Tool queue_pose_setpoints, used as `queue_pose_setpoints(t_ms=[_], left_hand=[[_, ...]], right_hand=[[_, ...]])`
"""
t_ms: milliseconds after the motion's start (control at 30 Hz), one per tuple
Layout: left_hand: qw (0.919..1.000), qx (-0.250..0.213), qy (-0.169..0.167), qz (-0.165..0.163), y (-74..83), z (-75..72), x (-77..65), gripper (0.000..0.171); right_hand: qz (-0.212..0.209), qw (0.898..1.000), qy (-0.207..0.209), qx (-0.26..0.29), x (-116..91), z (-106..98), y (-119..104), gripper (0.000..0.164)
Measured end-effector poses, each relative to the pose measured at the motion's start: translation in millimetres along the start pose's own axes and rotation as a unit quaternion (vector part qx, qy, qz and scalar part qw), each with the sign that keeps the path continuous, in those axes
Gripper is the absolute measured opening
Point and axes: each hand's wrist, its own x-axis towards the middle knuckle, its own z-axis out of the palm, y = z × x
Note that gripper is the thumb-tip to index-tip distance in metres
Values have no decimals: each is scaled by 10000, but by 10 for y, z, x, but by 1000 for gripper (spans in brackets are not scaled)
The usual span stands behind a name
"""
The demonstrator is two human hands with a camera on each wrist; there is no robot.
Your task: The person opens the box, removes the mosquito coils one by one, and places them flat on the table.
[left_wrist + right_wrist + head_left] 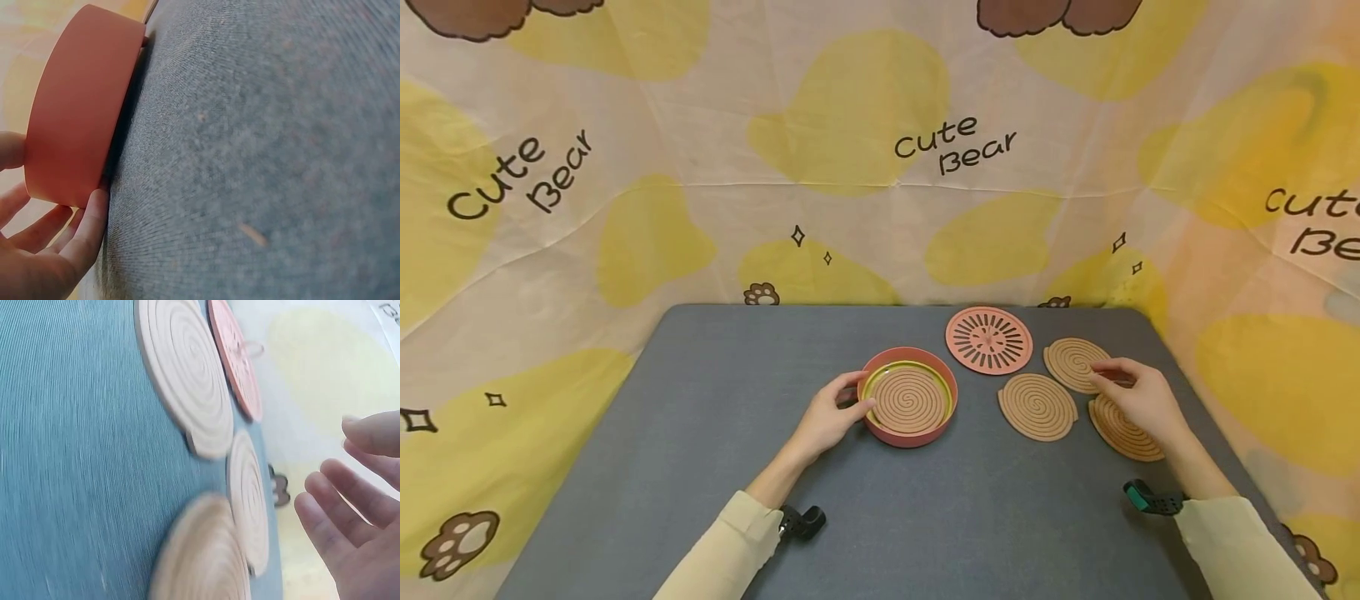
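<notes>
A round red mosquito coil holder (908, 440) stands on the table with a brown mosquito coil (910, 402) lying inside its yellow-green inner ring. At the holder's left side my left hand (831, 417) grips the wall, thumb over the rim and fingers against the outside. My right hand (1138, 398) hovers above the coils at the right, its fingers loosely bent with nothing between them. Beneath and beside it lie a back coil (1071, 363), a nearer coil (1037, 408) and a darker brown coil (1126, 429) partly covered by the hand.
The pink slotted lid (988, 340) lies flat behind the holder, with a small loop standing on it in the right wrist view. A grey cloth-covered table (737, 375) meets a printed fabric backdrop (850, 125) at its back and sides.
</notes>
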Motion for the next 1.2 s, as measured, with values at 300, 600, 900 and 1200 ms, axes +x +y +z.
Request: queue_pose_setpoints(t_ms=[300,600,900,1200], left_hand=[[10000,25,-40,-54,30,13,-19,51],[10000,-50,-51,-11,133,10,-65,49],[9999,-39,-163,-9,-33,-4,15,50],[9999,-68,-153,-24,-49,6,19,50]], right_hand=[[-203,9979,-79,603,121,365,-184,36],[-393,9936,-346,999,215,681,-351,32],[-193,9905,-578,1235,211,943,-532,35],[-249,9874,-543,1464,221,1151,-677,35]])
